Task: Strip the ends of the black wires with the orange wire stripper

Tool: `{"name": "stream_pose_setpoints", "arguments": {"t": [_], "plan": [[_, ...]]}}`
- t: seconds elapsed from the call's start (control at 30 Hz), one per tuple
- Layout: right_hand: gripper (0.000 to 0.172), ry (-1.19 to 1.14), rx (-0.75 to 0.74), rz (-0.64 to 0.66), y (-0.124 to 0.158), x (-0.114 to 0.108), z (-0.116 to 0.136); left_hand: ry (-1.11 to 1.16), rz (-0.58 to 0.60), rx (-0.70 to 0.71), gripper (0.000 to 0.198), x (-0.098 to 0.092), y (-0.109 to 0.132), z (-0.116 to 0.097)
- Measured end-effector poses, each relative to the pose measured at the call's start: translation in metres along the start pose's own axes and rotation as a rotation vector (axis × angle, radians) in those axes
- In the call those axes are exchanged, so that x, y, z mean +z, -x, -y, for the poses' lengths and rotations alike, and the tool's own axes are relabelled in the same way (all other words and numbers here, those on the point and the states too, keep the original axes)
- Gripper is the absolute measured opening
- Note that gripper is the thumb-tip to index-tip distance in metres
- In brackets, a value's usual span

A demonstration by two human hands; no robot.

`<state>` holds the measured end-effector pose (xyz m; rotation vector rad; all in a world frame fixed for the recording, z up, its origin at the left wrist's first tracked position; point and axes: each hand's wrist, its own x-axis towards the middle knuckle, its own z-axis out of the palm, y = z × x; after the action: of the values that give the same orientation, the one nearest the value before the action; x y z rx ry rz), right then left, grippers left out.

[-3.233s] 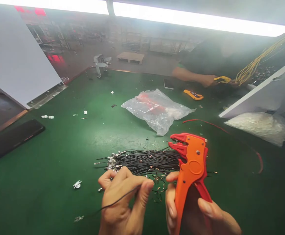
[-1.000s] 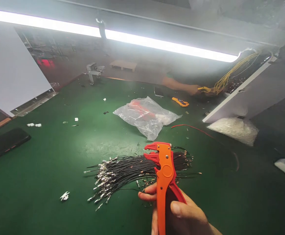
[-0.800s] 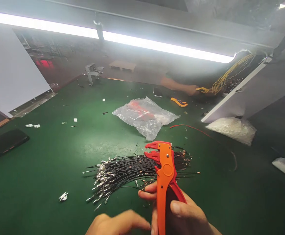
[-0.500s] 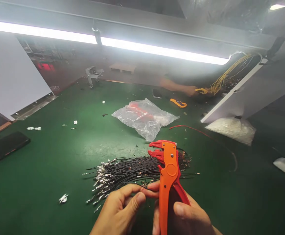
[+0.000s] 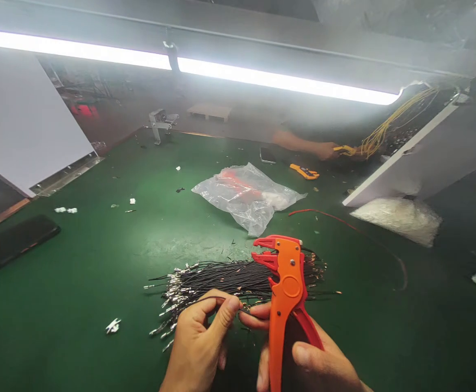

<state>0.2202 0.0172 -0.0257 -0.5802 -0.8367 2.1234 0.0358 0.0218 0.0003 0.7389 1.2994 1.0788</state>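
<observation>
A bundle of thin black wires with metal terminals at their left ends lies on the green mat. My right hand is closed round the handles of an orange wire stripper, held upright with its jaws over the bundle. My left hand pinches one black wire between thumb and forefinger at the near edge of the bundle, just left of the stripper.
A clear plastic bag with red parts lies beyond the bundle. A red wire curves to the right. A black phone sits at the left. Another person's hand works with yellow wires at the far side. White bits dot the mat.
My left hand left the view, then came back from below and pinched a wire at the bundle's near edge. The stripper stayed upright in my right hand.
</observation>
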Motion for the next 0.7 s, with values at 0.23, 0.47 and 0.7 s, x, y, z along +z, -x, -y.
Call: {"name": "stream_pose_setpoints", "arguments": {"t": [0.23, 0.47, 0.7], "plan": [[0.053, -0.099, 0.027, 0.014, -0.002, 0.002, -0.003, -0.076, -0.299, 0.326, 0.042, -0.014, 0.003, -0.006], [0.059, -0.278, 0.017, 0.234, -0.009, -0.008, -0.027, 0.021, -0.561, 0.488, 0.029, -0.043, -0.01, -0.016], [0.048, 0.006, 0.283, 0.298, -0.011, -0.015, -0.023, 0.1, -0.545, 0.4, 0.036, -0.044, -0.007, -0.016]]}}
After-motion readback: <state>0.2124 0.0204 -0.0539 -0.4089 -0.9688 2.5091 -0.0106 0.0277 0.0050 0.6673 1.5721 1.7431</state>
